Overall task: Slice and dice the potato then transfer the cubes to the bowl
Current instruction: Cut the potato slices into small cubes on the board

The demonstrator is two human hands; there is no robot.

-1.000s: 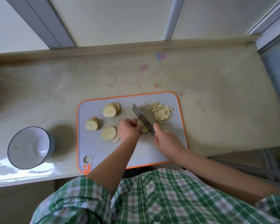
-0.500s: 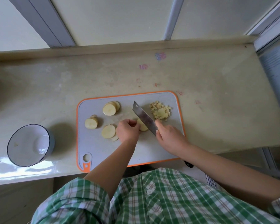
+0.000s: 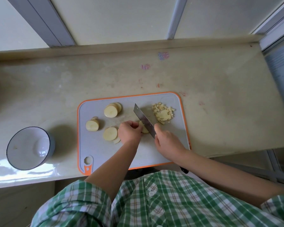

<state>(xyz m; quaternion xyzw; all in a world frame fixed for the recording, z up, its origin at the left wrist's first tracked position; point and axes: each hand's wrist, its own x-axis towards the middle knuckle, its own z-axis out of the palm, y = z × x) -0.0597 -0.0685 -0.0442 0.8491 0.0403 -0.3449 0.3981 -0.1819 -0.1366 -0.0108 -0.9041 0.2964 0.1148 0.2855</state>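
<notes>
Pale bench (image 3: 203, 95) below a window, bearing an orange-rimmed cutting board (image 3: 105, 154). Left hand (image 3: 129, 132) pins a potato slice (image 3: 143, 128); right hand (image 3: 168, 141) grips the knife (image 3: 143, 119). Curl fingertips clear of the blade. Cubes (image 3: 162, 113) lie near the board's right edge; uncut slices (image 3: 111, 111) left. Bowl (image 3: 15, 154) stands well left, path unobstructed.

No readable text, labels or numbers — none anywhere.
</notes>
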